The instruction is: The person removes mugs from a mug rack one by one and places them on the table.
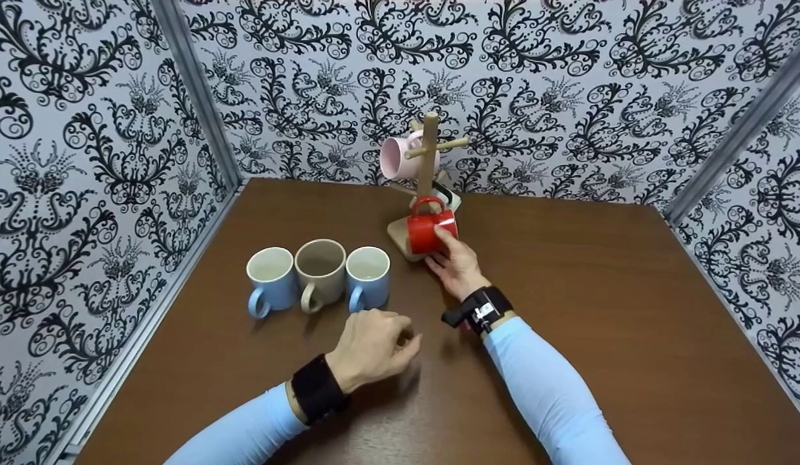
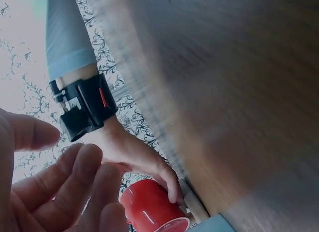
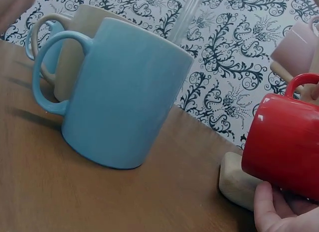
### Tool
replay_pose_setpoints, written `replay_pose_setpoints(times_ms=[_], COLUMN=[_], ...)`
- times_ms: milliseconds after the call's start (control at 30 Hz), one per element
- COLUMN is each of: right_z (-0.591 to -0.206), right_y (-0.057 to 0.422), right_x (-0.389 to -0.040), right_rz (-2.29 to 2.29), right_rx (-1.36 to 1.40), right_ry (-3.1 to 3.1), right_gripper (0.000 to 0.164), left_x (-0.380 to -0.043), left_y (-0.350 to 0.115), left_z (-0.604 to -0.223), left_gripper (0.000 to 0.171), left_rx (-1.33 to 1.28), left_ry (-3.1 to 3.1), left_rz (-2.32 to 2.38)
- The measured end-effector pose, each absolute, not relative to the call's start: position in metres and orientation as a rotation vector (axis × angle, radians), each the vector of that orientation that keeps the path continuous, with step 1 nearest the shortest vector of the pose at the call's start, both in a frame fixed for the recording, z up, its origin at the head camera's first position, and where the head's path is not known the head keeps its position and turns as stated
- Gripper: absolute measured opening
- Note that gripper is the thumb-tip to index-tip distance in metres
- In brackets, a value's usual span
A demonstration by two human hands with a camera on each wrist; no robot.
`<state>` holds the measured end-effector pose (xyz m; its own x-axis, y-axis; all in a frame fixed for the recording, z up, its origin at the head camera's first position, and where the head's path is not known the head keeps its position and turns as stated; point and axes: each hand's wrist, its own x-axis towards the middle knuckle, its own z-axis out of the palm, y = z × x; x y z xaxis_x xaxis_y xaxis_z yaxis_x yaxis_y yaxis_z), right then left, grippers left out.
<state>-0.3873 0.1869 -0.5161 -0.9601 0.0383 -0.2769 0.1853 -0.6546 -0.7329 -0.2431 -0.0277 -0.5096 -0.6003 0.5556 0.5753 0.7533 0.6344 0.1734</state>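
My right hand [image 1: 459, 266] holds a red mug [image 1: 422, 234] on its side, the handle pointing up, thumb along its wall and fingers beneath. This mug is in front of the post of a wooden mug tree [image 1: 428, 155], over its base [image 3: 234, 182]. From an upper peg of the tree hangs a pink mug [image 1: 397, 159]. Loosely curled and holding nothing, my left hand [image 1: 374, 345] hovers over the table just in front of the nearest blue mug [image 1: 373, 287]. In the left wrist view its fingers [image 2: 65, 192] show bent, with the red mug [image 2: 149, 207] beyond.
Left of the tree, a beige mug [image 1: 324, 287] stands between the nearest blue mug and another blue mug [image 1: 277, 290], all upright with handles toward me. Behind the post lies a partly hidden black-and-white thing [image 1: 450, 197]. Patterned walls [image 1: 568, 116] bound the brown table [image 1: 581, 290].
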Motion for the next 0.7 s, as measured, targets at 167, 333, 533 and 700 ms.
replay_pose_setpoints(times_ms=[167,333,533,700], right_z=[-0.5166,-0.5201,-0.5194,-0.5149], right_y=[0.186,0.1905,0.1929,0.1916], right_x=[-0.3918,-0.3909,-0.3904,-0.3906], right_rz=[-2.765,-2.759,-2.767,-2.774], right_rx=[0.456,0.486,0.53,0.6], right_ry=[1.286,1.33,1.398,1.439], right_gripper=[0.073,0.071,0.075,0.077], left_x=[-0.2427,-0.2414,-0.2405,-0.2408], left_y=[-0.0274,-0.0275,-0.0273,-0.0263], left_z=[-0.5115,-0.5147,-0.5174,-0.5186], left_gripper=[0.03,0.031,0.026,0.021], left_rx=[-1.04,-1.058,-1.094,-1.118], left_ry=[-2.374,-2.377,-2.391,-2.391], left_rz=[-0.572,-0.576,-0.584,-0.596])
